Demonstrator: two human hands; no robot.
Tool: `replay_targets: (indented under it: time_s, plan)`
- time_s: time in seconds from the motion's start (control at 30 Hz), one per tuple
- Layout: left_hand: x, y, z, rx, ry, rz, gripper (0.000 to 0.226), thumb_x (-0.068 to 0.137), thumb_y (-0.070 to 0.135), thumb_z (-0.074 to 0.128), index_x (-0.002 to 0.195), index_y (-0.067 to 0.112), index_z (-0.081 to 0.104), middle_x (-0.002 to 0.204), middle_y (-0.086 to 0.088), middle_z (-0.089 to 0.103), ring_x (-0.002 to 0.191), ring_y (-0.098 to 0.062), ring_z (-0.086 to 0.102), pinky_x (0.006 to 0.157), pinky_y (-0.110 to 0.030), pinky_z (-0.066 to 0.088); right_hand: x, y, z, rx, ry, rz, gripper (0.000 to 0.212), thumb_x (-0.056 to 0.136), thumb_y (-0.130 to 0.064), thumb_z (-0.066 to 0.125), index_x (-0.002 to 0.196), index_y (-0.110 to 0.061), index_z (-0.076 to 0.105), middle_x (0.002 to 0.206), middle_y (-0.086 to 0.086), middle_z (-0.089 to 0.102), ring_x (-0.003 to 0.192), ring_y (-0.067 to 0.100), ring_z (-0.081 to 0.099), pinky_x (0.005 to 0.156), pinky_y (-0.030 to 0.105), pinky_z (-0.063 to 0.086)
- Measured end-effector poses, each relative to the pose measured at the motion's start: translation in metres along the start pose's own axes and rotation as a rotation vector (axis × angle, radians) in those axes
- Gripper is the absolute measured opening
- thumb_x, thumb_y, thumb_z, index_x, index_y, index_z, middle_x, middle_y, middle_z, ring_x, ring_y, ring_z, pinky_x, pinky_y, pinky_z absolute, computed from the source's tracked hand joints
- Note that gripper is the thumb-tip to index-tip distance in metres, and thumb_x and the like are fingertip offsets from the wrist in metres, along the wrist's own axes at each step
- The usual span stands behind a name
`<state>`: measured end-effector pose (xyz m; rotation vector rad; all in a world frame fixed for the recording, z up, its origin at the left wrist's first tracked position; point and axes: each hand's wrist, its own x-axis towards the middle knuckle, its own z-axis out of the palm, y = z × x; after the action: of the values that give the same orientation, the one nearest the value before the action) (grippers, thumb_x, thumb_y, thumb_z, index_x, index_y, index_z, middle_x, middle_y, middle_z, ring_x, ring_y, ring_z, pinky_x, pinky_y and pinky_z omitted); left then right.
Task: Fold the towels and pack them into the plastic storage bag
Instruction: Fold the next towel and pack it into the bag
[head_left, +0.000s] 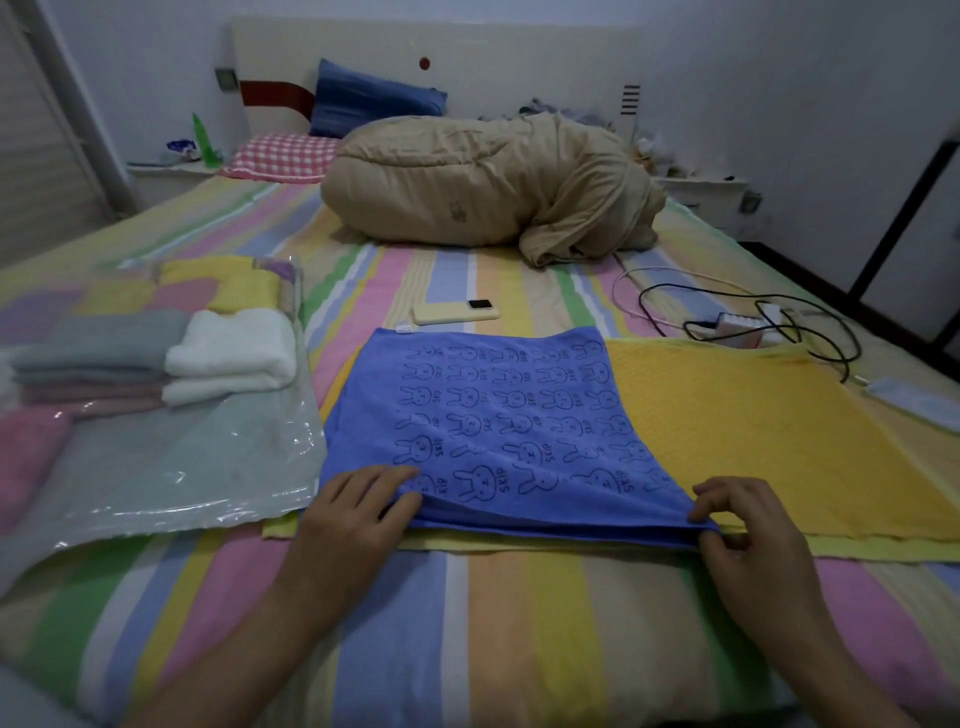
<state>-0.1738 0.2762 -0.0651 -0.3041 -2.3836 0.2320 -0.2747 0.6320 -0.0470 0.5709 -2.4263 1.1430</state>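
With the left hand (358, 506) and right hand (737, 525) each pinching a near corner of the blue towel (498, 415), lifting could drag the yellow towel (753, 431) beneath it askew

Blue towel (498, 415) matt cloth; storage bag (208, 457) glossy, probably plastic.
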Motion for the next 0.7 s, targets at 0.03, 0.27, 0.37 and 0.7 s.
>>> replay_targets:
  time_s: [0.03,0.27,0.37,0.7]
  plan:
    - [-0.002,-0.004,0.000,0.015,-0.003,-0.001,0.019,0.075,0.004,0.071,0.091,0.013,0.067,0.116,-0.009,0.066,0.096,-0.031,0.064,0.079,-0.038,0.045,-0.001,0.000,0.000,-0.002,-0.003,-0.001,0.057,0.069,0.019,0.057,0.075,-0.037,0.051,0.098,-0.011,0.051,0.100,-0.001,0.053,0.059,0.022,0.047]
    - [-0.016,-0.029,-0.012,0.063,0.021,0.023,0.005,0.083,0.010,0.066,0.080,0.013,0.068,0.092,-0.006,0.068,0.082,-0.029,0.066,0.074,-0.036,0.043,-0.005,0.000,-0.001,-0.099,-0.017,0.019,0.048,0.072,0.011,0.061,0.075,-0.036,0.051,0.099,-0.023,0.050,0.075,0.017,0.057,0.055,0.045,0.052]
    - [-0.022,-0.042,-0.021,0.067,0.047,0.004,0.008,0.085,0.012,0.063,0.079,0.012,0.069,0.092,-0.006,0.070,0.081,-0.030,0.067,0.076,-0.035,0.042,-0.006,0.002,-0.003,-0.121,0.001,0.024,0.051,0.072,0.010,0.062,0.076,-0.040,0.050,0.098,-0.022,0.051,0.075,0.011,0.058,0.054,0.041,0.052]
    - [-0.032,-0.025,-0.068,-0.102,0.057,0.250,0.004,0.085,0.009,0.063,0.084,0.007,0.067,0.088,-0.009,0.067,0.079,-0.029,0.063,0.077,-0.036,0.049,-0.024,0.012,-0.037,-0.191,-0.110,-0.131,0.042,0.071,0.000,0.059,0.086,-0.039,0.067,0.110,-0.020,0.056,0.073,-0.010,0.054,0.059,0.009,0.039]
